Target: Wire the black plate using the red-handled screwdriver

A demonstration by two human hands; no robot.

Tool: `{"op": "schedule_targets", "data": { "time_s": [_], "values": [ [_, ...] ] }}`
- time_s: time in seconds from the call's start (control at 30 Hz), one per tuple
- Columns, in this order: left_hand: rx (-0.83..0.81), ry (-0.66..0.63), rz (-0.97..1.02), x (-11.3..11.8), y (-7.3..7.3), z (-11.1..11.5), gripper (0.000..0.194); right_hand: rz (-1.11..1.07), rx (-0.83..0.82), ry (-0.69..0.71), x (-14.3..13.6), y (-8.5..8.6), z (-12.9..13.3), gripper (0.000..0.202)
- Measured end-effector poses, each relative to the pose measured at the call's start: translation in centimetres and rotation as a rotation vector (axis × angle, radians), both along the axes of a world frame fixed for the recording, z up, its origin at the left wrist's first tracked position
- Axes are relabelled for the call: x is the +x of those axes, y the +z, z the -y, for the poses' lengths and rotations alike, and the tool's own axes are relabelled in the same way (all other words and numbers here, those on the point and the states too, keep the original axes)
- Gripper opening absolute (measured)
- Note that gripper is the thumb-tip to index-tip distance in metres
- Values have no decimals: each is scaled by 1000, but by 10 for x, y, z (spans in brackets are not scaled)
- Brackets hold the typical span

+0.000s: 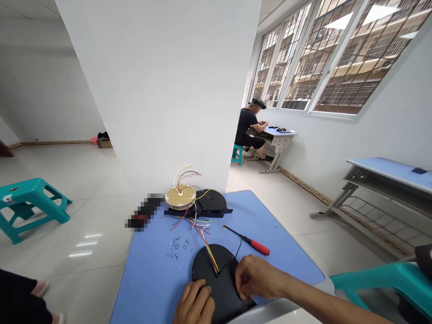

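"Black, round-ended flat plate (224,294), near edge of the blue table (151,279); each grip?"
"Left hand (195,302) half-open against it; right hand (251,276) bunched there, hold unclear."

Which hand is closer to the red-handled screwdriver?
Right. The right hand is just below the screwdriver, at the black plate's right edge; the left hand is farther off, at the plate's left edge.
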State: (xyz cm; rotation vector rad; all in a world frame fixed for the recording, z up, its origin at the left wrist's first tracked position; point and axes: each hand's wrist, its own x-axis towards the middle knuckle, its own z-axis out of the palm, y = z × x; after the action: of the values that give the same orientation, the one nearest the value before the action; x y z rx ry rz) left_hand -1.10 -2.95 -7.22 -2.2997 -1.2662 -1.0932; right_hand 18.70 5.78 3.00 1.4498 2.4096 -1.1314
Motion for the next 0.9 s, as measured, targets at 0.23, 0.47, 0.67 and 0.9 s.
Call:
{"op": "schedule_targets", "data": {
  "time_s": [0.23, 0.47, 0.67, 0.9],
  "values": [
    [-631, -138, 63, 30, 37, -26, 26, -97, -6, -106, 2, -11, 2, 15],
    [-860, 20, 87, 45, 49, -35, 25, -241, -158, -292, 13, -32, 3, 12],
    [-864, 36, 92, 47, 46, -37, 19, -367, -148, -355, 15, -45, 12, 15],
    [-862, -7, 156, 46, 40, -37, 24, -406, 264, -363, 56, -35, 2, 18]
  ]
}}
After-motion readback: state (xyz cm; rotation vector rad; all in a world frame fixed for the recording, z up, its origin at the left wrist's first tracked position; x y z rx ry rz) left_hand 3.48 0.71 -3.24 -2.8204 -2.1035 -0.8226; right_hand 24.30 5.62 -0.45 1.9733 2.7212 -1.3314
